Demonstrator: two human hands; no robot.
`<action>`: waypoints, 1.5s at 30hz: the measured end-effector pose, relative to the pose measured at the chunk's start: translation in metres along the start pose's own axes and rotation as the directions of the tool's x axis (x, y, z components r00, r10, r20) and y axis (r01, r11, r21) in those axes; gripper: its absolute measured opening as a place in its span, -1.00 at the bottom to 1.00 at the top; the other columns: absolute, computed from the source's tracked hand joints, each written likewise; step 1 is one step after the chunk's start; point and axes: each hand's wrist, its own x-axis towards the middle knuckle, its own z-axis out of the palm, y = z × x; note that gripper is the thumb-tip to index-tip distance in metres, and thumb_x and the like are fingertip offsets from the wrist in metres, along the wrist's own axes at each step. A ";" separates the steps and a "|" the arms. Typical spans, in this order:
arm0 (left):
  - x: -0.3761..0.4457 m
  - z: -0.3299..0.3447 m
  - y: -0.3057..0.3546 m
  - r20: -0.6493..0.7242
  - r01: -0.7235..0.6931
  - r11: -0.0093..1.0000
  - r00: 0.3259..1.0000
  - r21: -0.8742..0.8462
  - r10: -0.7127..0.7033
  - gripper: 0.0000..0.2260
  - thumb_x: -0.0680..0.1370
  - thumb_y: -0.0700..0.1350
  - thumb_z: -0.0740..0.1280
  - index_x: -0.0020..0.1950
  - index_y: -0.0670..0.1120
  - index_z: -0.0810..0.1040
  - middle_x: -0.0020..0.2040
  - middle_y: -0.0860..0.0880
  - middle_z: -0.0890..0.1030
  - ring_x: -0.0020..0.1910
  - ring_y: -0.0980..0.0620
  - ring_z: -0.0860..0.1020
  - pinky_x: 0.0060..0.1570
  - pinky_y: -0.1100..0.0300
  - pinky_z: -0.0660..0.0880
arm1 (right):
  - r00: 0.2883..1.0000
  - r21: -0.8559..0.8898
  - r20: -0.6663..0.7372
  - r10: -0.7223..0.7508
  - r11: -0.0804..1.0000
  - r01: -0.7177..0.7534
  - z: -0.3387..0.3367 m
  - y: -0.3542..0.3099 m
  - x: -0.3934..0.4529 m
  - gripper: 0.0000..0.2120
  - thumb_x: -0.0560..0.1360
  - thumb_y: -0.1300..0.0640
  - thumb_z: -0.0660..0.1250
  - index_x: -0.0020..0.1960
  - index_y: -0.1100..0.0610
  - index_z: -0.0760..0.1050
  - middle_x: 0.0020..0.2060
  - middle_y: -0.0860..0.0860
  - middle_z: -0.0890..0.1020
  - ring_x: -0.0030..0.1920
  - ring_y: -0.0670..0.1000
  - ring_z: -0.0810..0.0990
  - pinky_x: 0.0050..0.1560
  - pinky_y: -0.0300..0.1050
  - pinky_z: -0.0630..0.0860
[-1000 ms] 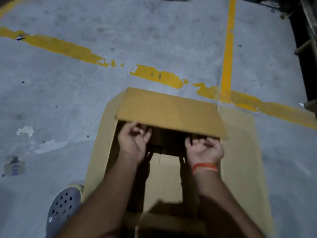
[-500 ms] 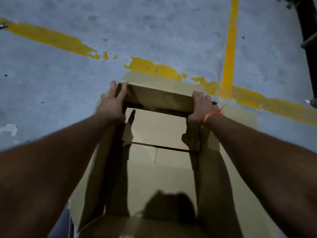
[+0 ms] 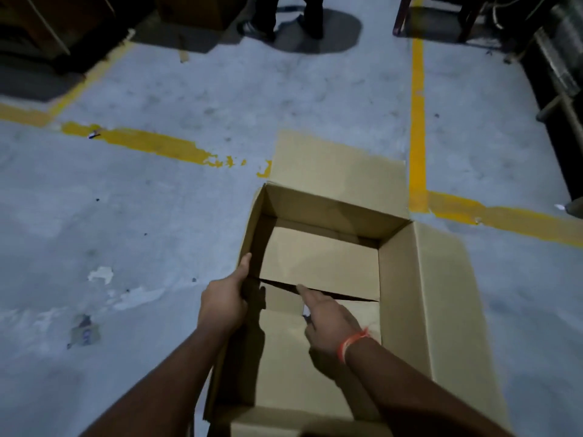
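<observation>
Grey concrete flooring (image 3: 157, 216), crossed by worn yellow painted lines (image 3: 418, 121), is carrying a brown cardboard box (image 3: 400, 279) that is sitting open-topped just in front of the person. Half a second ago both hands were pressing on the far top flap (image 3: 337, 162), which a moment earlier was lying over the opening. Now that flap is lying folded outward on the floor and the wide right flap (image 3: 451, 294) is splaying out too, so the inside is showing.

The hands are drawing back toward the near half of the box. The left hand (image 3: 224, 302) is gripping the left wall, its fingers (image 3: 245, 263) curling over the top edge and steadying it. The right hand (image 3: 328, 323), wearing an orange thread wristband (image 3: 353, 342), is reaching down inside, its forefinger stretching out to the dark gap (image 3: 340, 296) between the two bottom flaps. Its other fingers are curling under and something small and pale is glinting beneath them, but I cannot tell whether they are holding it.

Judging by this, the top is now fully opened and the work is shifting to the box's bottom, where the flaps are not meeting flush and are probably needing pressing flat or sealing. Another person's dark shoes (image 3: 312, 26) are standing at the far edge.
</observation>
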 end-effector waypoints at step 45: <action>-0.144 -0.223 -0.050 -0.239 0.005 0.959 0.968 -0.282 -0.076 -0.28 0.58 -0.28 0.27 0.61 0.29 0.17 0.23 -0.04 0.64 -0.05 -0.04 0.52 0.01 0.09 0.55 | 0.979 0.166 -0.161 -0.123 0.975 0.150 -0.117 -0.302 0.075 -0.20 0.48 0.15 0.46 0.58 0.21 0.13 0.46 0.19 0.38 0.43 0.17 0.40 0.33 -0.11 0.36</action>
